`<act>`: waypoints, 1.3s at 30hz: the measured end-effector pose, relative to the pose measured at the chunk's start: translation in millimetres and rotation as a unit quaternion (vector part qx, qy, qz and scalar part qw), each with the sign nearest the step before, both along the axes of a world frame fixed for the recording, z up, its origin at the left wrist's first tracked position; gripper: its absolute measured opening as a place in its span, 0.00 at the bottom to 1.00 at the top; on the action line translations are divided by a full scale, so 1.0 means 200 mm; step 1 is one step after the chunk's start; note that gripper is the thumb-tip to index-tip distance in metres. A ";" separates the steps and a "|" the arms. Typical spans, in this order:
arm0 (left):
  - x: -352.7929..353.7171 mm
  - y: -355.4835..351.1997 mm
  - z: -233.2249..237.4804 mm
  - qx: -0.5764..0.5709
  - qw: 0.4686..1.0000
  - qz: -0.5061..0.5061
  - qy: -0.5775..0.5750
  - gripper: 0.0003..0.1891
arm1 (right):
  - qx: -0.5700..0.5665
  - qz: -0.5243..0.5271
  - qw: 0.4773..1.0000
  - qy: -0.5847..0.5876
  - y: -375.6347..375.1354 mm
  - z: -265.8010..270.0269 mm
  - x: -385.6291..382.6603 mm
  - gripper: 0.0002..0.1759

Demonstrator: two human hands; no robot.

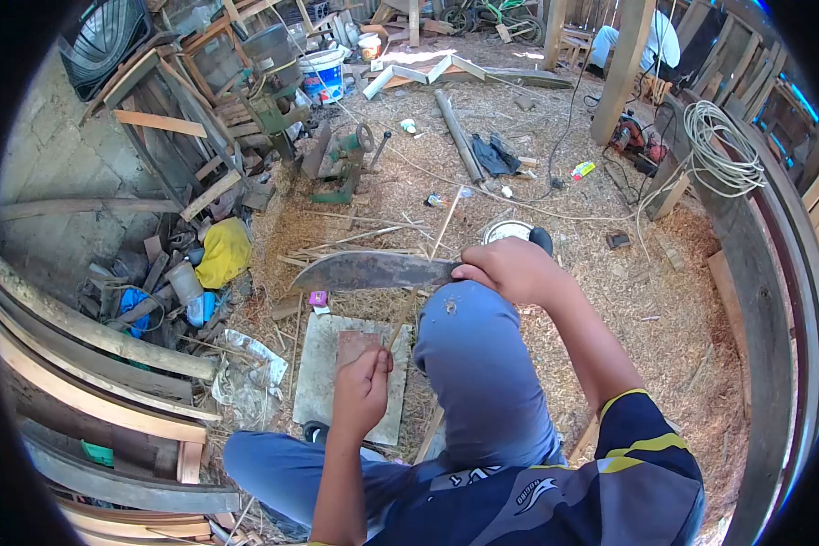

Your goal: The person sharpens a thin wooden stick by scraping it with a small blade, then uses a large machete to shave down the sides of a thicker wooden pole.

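Note:
My right hand (511, 268) grips the handle of a large dark knife (369, 270), its broad blade pointing left and resting above my raised right knee (469, 314). My left hand (362, 389) pinches the near end of a thin bamboo stick (428, 264) that runs up and away under the blade. The blade's edge lies across the stick. I am seated, legs in blue trousers, over a flat grey slab (323, 364) carrying a reddish block (353, 344).
Wood shavings cover the ground. Stacked planks (91, 382) line the left; scrap wood, a bucket (323, 73) and green machinery (346, 159) stand behind. A metal bowl (507, 229), pipe (458, 136), coiled white cable (719, 146) and curved boards (773, 300) lie right. A seated person (651, 41) is far back.

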State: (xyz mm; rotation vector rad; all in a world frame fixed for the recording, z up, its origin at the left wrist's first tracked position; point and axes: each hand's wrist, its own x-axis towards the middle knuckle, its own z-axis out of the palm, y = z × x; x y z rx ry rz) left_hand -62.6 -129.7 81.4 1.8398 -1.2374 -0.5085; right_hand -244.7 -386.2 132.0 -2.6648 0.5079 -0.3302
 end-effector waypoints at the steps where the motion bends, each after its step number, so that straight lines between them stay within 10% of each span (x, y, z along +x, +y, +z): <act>1: -0.01 -0.02 -0.02 -0.013 1.000 0.003 -0.012 0.12 | 0.001 0.001 1.000 -0.004 -0.01 -0.02 -0.01 0.27; 39: -0.10 0.17 -0.14 0.041 0.999 0.004 0.003 0.13 | -0.002 0.005 1.000 0.026 -0.03 0.02 -0.05 0.28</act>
